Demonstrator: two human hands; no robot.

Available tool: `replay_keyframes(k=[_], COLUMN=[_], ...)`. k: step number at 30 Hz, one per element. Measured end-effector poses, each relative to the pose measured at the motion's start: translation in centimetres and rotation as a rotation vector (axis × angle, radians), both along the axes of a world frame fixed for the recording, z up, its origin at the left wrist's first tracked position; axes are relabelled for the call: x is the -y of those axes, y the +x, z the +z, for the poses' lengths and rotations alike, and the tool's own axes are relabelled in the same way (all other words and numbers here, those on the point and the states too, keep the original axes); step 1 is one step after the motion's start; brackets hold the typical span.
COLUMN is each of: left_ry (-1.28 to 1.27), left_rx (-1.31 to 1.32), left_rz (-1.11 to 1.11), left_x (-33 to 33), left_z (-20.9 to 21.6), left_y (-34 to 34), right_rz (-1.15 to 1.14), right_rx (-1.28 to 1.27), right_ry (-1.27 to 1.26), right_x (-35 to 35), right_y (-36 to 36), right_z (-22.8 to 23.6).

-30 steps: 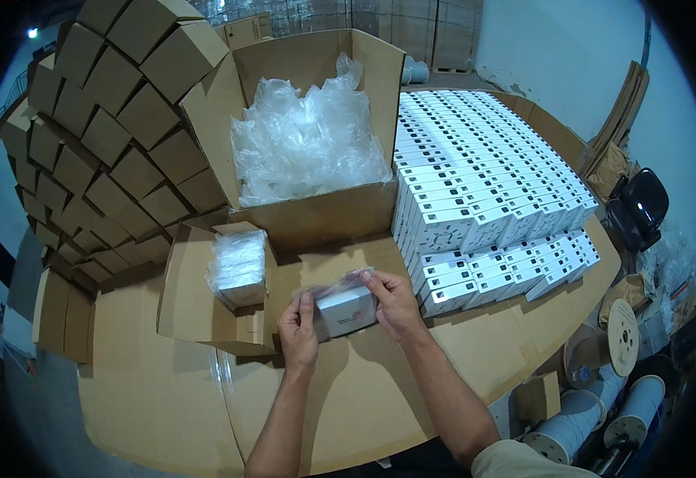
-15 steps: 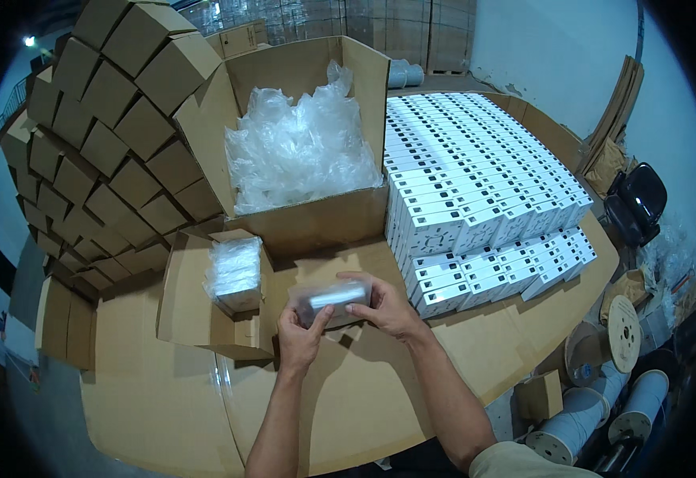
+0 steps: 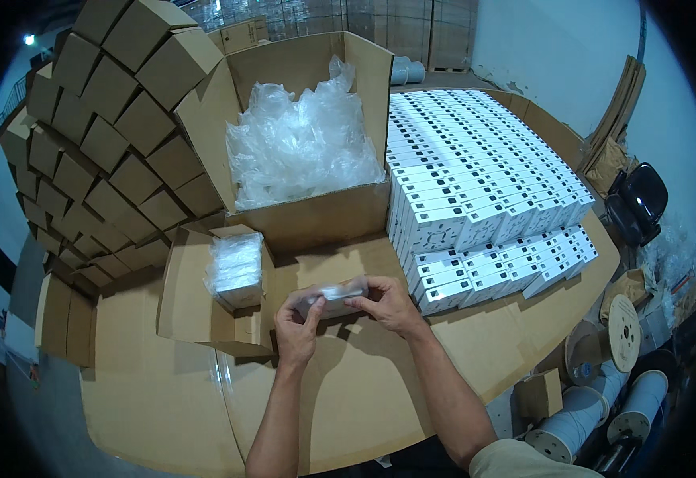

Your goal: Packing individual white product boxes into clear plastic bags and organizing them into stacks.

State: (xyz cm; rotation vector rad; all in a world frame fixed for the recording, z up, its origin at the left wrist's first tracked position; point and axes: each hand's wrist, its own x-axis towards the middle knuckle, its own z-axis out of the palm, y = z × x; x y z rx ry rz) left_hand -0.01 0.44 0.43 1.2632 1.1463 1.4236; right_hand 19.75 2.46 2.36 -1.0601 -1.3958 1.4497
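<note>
Between my two hands is a small white box in a clear plastic bag (image 3: 333, 299), held just above the cardboard-covered table. My left hand (image 3: 297, 325) grips its left end, thumb on the near side. At the right end, the fingers and thumb of my right hand (image 3: 389, 306) pinch the plastic. Left of my hands stands an open brown carton (image 3: 188, 307) with several plastic-wrapped packs (image 3: 236, 271) filling its far part. Behind my hands, a large open carton (image 3: 308, 219) holds a heap of clear plastic bags (image 3: 304, 143).
Rows of slim white boxes (image 3: 475, 191) are stacked at the right of the cardboard table top (image 3: 156, 390). Many brown cartons (image 3: 117, 159) pile up at the left. Cable spools (image 3: 583, 418) and a black chair (image 3: 639, 203) stand on the floor at the right.
The wrapped box has tilted between my hands, and its top now looks narrower. My fingers have shifted slightly on the plastic; the packs in the carton have stayed put.
</note>
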Motion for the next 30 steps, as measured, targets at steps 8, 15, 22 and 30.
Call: replay_keyframes(k=[8, 15, 22, 30], left_ry=[0.039, 0.048, 0.021, 0.070], left_rx=[0.023, 0.109, 0.154, 0.091], left_rz=[0.118, 0.213, 0.239, 0.266], left_x=[-0.2, -1.2, -1.9, -1.9], left_z=[0.5, -1.0, -0.7, -0.4], left_y=[1.1, 1.9, 2.7, 2.4], right_rz=[-0.099, -0.304, -0.151, -0.130], right_rx=[-0.286, -0.186, -0.149, -0.001], right_ry=[0.197, 0.199, 0.472, 0.298], right_x=[-1.0, -0.7, -0.7, -0.3], right_y=[-1.5, -3.5, -1.1, -1.1], right_z=[-2.2, -2.4, -1.5, -1.1])
